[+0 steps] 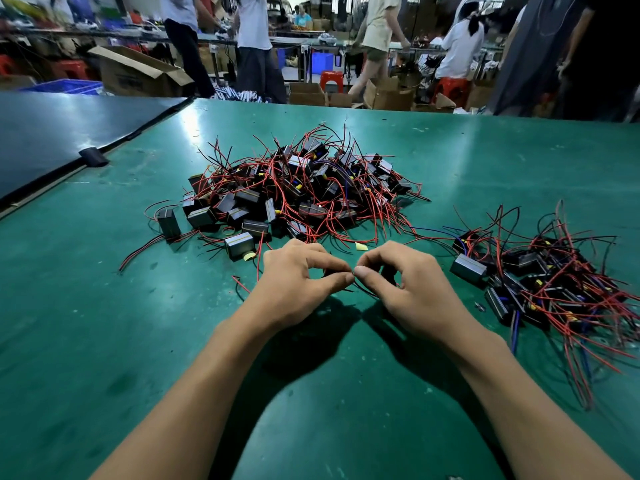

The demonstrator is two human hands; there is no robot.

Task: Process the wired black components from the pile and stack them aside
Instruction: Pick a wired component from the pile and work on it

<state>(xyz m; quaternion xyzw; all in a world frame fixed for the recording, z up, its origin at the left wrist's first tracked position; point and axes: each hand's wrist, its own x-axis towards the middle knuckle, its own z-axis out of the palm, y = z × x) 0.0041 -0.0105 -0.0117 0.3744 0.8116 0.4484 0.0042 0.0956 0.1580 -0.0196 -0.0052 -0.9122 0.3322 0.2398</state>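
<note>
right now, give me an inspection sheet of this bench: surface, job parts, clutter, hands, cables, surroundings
surface: green table, scuffed; a dark panel abuts its left side.
job's things: big pile of tangled wired black components at centre; smaller pile to the right.
clutter: yellow scraps at the big pile's near edge; a black piece on the panel seam.
hands: left hand and right hand meet fingertip to fingertip, each pinching a thin dark wire.
cables: red leads and black ones sprawl from both piles; a blue lead in the smaller pile.
surroundings: people, cardboard boxes, a red stool behind the table.
</note>
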